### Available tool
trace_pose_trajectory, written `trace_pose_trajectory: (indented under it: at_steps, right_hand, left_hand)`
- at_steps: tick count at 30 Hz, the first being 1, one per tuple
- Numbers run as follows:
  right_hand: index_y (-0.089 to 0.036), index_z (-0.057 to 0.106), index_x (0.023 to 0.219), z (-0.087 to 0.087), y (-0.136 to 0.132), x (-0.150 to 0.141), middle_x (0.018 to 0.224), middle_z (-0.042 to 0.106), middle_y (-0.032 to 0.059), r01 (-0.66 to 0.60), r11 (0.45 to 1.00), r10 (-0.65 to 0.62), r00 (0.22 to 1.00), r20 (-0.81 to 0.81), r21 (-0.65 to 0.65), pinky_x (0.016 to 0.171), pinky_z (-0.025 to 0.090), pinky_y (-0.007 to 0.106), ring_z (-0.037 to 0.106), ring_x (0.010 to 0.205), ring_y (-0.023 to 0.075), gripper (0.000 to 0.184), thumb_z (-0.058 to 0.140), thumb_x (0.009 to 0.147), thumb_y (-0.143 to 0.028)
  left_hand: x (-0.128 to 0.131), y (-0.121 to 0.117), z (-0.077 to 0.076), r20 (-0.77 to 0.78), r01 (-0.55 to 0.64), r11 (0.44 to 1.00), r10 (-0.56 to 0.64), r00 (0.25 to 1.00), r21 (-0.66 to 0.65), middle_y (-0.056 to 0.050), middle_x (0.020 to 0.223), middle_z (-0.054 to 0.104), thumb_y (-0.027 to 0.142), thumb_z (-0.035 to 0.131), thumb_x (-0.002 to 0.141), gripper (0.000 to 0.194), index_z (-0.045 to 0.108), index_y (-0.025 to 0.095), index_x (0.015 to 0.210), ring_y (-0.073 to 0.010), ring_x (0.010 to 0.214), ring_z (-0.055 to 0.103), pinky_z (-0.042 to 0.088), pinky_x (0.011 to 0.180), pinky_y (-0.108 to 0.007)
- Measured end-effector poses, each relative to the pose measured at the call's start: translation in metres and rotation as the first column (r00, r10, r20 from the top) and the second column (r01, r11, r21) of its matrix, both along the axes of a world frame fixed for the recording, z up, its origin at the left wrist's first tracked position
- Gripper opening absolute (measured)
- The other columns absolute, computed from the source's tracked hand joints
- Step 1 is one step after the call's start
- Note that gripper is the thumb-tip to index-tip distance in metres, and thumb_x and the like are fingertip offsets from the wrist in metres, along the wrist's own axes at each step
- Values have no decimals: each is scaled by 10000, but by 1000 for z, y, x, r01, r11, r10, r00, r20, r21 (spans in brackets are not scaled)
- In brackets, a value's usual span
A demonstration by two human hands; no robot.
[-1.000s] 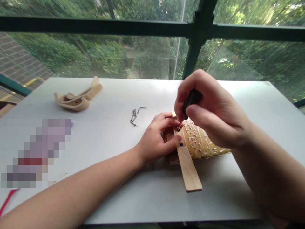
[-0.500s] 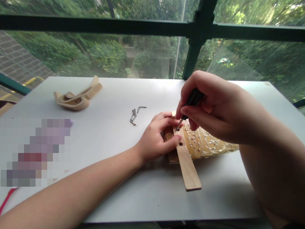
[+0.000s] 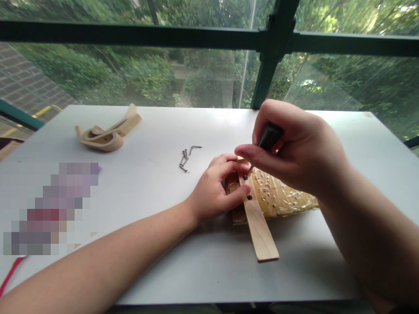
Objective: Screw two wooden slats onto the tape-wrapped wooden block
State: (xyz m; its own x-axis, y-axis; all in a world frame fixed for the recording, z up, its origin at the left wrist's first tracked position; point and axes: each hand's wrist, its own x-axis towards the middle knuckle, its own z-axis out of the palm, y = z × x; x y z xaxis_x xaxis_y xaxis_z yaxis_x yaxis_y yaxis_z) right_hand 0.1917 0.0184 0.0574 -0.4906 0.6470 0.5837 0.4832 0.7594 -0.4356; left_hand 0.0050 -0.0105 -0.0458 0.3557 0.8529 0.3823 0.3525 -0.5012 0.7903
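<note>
My right hand (image 3: 294,148) is closed around a small black-handled screwdriver (image 3: 268,136), its tip down on a screw in a flat wooden slat (image 3: 258,226). The slat lies across a brown wooden piece and a tan roll wrapped in clear plastic (image 3: 281,196) dotted with small metal studs. My left hand (image 3: 214,192) presses on the slat and the wooden piece beside the screw, thumb and fingers pinching the slat's upper part. Everything rests on a white table (image 3: 147,196).
Several loose screws (image 3: 186,158) lie just left of my left hand. Curved pale wooden parts (image 3: 106,133) sit at the back left. A blurred patch (image 3: 52,209) covers the near left. A red cord (image 3: 9,274) crosses the left edge. Windows stand behind the table.
My right hand has turned on the screwdriver, the wrist rolling and the handle tilting slightly. My left hand and the slat stay where they were.
</note>
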Motion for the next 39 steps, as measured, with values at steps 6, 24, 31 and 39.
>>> trace_pose_trajectory:
  at_steps: [6,24,31,39]
  right_hand:
    - [-229,573,878,-7,0,-2,720,553,-28,-83,995,78,992,-102,-48,541,410,276,478,625,122,160,720,891,-291]
    - [-214,470,1278,-4,-2,9,921,641,17,-384,859,313,918,-245,-340,630,515,254,576,730,122,479,465,847,-6]
    - [-246,498,1255,2,-1,15,975,686,19,-378,860,340,925,-168,-342,601,508,252,591,726,124,477,521,848,1]
    - [-249,503,1279,2,1,16,988,654,37,-344,898,334,939,-86,-273,647,527,286,628,827,168,474,607,856,-63]
  left_hand:
    - [-1,1,0,9,11,1000,-11,1000,-11,-98,1303,617,391,720,855,359,665,209,1160,-253,1169,598,505,1041,-415]
    - [0,2,2,55,35,999,-34,998,-23,-108,1309,599,335,736,838,267,683,200,1063,-255,1202,579,469,1095,-430]
    - [-1,1,3,48,39,999,-38,998,-22,-92,1296,607,348,731,844,260,680,210,1058,-251,1180,588,481,1077,-417]
    - [-1,2,3,39,35,999,-35,999,-16,-96,1307,605,354,729,847,279,676,207,1079,-252,1198,585,471,1092,-419]
